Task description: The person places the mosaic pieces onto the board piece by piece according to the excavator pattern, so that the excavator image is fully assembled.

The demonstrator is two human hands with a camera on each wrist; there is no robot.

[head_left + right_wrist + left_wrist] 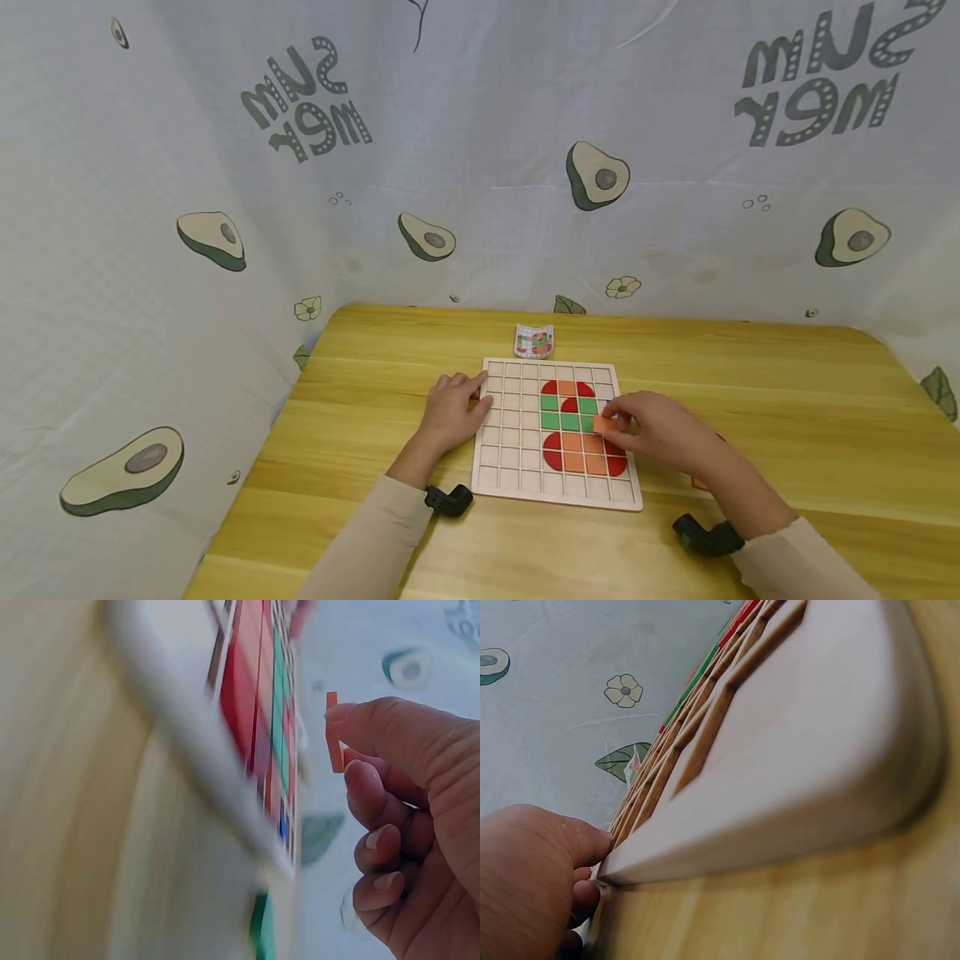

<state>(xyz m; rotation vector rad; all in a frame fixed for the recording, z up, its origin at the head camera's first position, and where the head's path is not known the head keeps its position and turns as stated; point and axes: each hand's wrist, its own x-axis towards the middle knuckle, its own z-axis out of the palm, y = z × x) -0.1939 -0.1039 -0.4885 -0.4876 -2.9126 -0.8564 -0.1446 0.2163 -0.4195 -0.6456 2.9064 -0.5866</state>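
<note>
My right hand pinches a small orange square tile between thumb and forefinger, above the right side of a pale wooden grid board. In the right wrist view that tile is seen nearly edge-on, apart from the board. Red quarter-round tiles, green square tiles and orange square tiles fill several cells on the board's right half. My left hand rests against the board's left edge; in the left wrist view its thumb touches the rim. The right fingers partly hide nearby cells.
Behind the board stands a small curved card printed with a coloured grid pattern. An orange-red piece on the table is partly hidden by my right forearm. A green piece lies beside the board. A printed curtain hangs behind.
</note>
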